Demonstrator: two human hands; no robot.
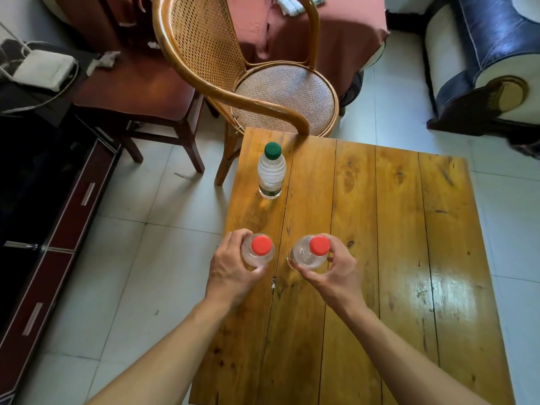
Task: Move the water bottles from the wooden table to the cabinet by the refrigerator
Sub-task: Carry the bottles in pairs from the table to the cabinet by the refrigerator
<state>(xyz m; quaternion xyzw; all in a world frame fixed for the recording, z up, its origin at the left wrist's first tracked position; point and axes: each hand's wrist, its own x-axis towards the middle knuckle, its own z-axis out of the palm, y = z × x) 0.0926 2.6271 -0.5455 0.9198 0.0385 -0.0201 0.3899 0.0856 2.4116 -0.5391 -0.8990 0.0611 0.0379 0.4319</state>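
Bottles' bases hide under our grips: left hand [230,266] wraps left red-capped bottle [258,250], right hand [336,268] wraps right red-capped bottle [309,252], both upright on the wooden table [394,229] nearer us than the green-capped bottle [271,171].

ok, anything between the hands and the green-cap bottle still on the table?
Nothing visible. The green-cap bottle stands alone on bare wooden table beyond both hands. But the left hand and right hand each already grip a red-cap bottle.

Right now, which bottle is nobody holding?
The green-capped bottle, standing alone at the far end of the wooden table. The two red-capped bottles are each gripped, one in the left hand, one in the right hand.
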